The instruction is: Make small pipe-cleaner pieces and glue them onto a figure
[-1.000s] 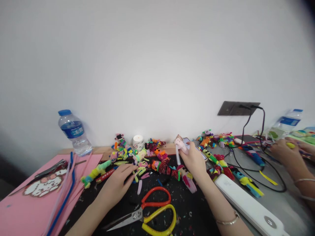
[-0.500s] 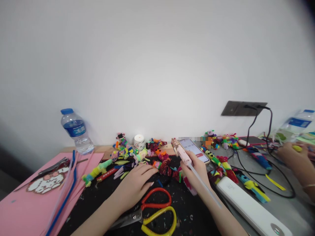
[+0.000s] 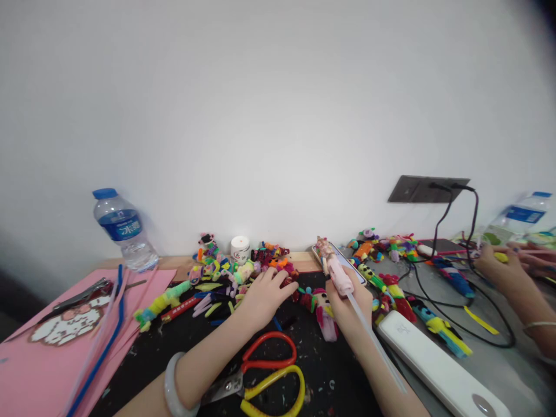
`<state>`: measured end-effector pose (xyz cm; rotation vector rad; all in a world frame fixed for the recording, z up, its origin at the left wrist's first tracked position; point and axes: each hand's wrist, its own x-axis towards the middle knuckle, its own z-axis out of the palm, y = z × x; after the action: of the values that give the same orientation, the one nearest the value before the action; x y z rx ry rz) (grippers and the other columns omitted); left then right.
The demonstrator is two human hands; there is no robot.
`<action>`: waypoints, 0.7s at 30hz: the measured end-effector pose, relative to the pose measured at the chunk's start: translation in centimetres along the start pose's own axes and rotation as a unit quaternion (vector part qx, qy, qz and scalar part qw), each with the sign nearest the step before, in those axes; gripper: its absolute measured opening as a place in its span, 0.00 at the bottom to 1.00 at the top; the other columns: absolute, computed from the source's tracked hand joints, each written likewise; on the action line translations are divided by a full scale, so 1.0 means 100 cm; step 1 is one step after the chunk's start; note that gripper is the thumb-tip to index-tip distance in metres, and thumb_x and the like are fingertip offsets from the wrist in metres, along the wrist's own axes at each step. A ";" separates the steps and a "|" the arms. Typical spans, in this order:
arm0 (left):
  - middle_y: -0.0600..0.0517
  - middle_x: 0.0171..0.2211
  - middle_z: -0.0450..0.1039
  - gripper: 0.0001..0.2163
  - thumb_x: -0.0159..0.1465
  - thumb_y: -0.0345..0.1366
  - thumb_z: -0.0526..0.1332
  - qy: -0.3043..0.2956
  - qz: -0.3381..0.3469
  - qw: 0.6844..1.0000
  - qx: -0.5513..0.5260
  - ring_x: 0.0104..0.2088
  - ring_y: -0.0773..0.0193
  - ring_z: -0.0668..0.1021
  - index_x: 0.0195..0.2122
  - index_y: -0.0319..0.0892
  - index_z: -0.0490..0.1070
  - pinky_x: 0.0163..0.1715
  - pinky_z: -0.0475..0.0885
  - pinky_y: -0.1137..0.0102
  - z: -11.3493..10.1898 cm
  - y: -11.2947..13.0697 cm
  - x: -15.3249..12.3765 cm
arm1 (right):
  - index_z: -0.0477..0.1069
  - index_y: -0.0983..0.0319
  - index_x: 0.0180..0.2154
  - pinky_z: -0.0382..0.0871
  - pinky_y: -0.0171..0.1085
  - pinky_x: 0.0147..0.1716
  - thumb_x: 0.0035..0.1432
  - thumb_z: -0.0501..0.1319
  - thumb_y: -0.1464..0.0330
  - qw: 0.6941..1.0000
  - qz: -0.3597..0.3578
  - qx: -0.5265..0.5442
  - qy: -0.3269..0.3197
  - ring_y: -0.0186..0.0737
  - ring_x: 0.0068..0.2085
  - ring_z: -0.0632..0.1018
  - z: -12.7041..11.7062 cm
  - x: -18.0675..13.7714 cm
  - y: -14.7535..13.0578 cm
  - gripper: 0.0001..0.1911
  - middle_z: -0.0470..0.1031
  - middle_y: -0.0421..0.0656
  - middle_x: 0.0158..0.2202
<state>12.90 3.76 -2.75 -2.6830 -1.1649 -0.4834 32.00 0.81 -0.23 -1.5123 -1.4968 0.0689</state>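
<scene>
My right hand (image 3: 347,301) is closed round a pink glue gun (image 3: 337,269) with a clear glue stick (image 3: 376,347) trailing back along my forearm. Its tip points toward a phone (image 3: 343,263) lying near the wall. My left hand (image 3: 263,295) lies palm down with fingers spread, its fingertips touching a dark red fuzzy figure (image 3: 286,277) amid the pile of pipe-cleaner pieces. A pink and red fuzzy figure (image 3: 324,310) lies between my two hands on the black mat (image 3: 182,341).
Scissors with red and yellow handles (image 3: 264,376) lie just before my left forearm. Pink sheets (image 3: 35,359) with a blue pipe cleaner, a water bottle (image 3: 121,229), a white power strip (image 3: 434,365), black cables and another person's hands (image 3: 499,266) at the right.
My left hand slid right from the yellow pieces to the dark red figure. My right hand tipped the glue gun from upright to pointing away, moving it slightly right.
</scene>
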 end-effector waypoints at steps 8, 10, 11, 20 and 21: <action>0.44 0.57 0.58 0.14 0.63 0.28 0.53 0.043 -0.002 0.999 -0.002 0.56 0.55 0.62 0.50 0.46 0.64 0.53 0.60 0.59 0.018 -0.009 0.026 | 0.69 0.61 0.44 0.69 0.33 0.37 0.53 0.53 0.66 0.999 -0.020 -0.026 0.018 0.43 0.40 0.76 -0.001 0.000 0.004 0.16 0.76 0.45 0.39; 0.45 0.57 0.58 0.15 0.64 0.28 0.52 0.045 -0.012 0.999 -0.003 0.57 0.54 0.61 0.51 0.47 0.64 0.53 0.58 0.56 0.021 -0.008 0.030 | 0.70 0.61 0.43 0.69 0.33 0.37 0.53 0.53 0.65 0.999 -0.011 -0.038 0.022 0.43 0.40 0.76 -0.001 0.000 0.003 0.16 0.76 0.45 0.39; 0.45 0.57 0.58 0.16 0.64 0.27 0.51 0.046 -0.020 0.999 -0.003 0.57 0.53 0.61 0.51 0.48 0.63 0.53 0.58 0.54 0.022 -0.006 0.031 | 0.70 0.61 0.43 0.69 0.33 0.36 0.53 0.53 0.65 0.999 -0.007 -0.042 0.023 0.44 0.39 0.76 -0.002 0.000 0.003 0.16 0.76 0.45 0.38; 0.40 0.61 0.46 0.30 0.54 0.36 0.60 0.034 -0.087 0.993 -0.069 0.57 0.41 0.56 0.58 0.45 0.54 0.52 0.55 0.47 -0.013 0.033 0.019 | 0.70 0.63 0.41 0.69 0.32 0.33 0.52 0.53 0.65 0.998 -0.006 -0.034 0.043 0.42 0.36 0.76 0.000 0.001 0.004 0.15 0.76 0.45 0.35; 0.41 0.61 0.48 0.29 0.54 0.40 0.61 0.032 -0.067 0.994 -0.077 0.57 0.41 0.56 0.57 0.45 0.56 0.52 0.54 0.46 -0.019 0.038 0.017 | 0.70 0.63 0.40 0.69 0.33 0.33 0.52 0.53 0.65 0.998 -0.004 -0.033 0.046 0.42 0.36 0.76 0.000 0.001 0.004 0.15 0.76 0.45 0.34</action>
<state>16.34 1.82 -0.52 -2.7040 -1.3479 -0.7012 32.30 1.02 -0.43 -1.5404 -1.4443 -0.0555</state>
